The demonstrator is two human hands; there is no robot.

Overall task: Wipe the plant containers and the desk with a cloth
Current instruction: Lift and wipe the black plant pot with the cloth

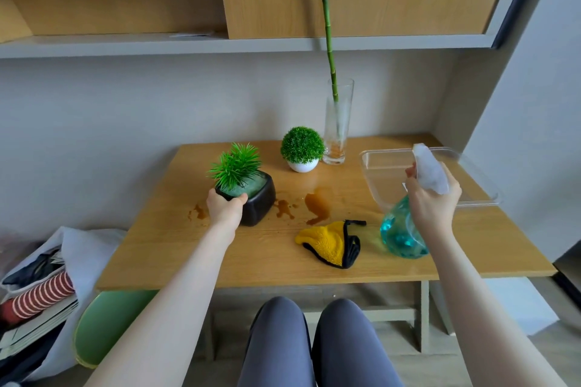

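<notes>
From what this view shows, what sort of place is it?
Probably a home desk nook, being cleaned. A wooden desk stands against the wall under built-in shelves, with small potted plants and a vase on it.

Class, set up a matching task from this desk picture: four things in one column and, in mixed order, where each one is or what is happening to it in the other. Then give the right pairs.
Things
1. black pot
2. spray bottle
3. yellow cloth
4. glass vase

States
A. lies crumpled on the desk, touched by neither hand
B. held up by the right hand
C. stands at the back with a tall green stalk in it
D. gripped at its rim by the left hand

Pairs: 1-D, 2-B, 3-A, 4-C
</notes>
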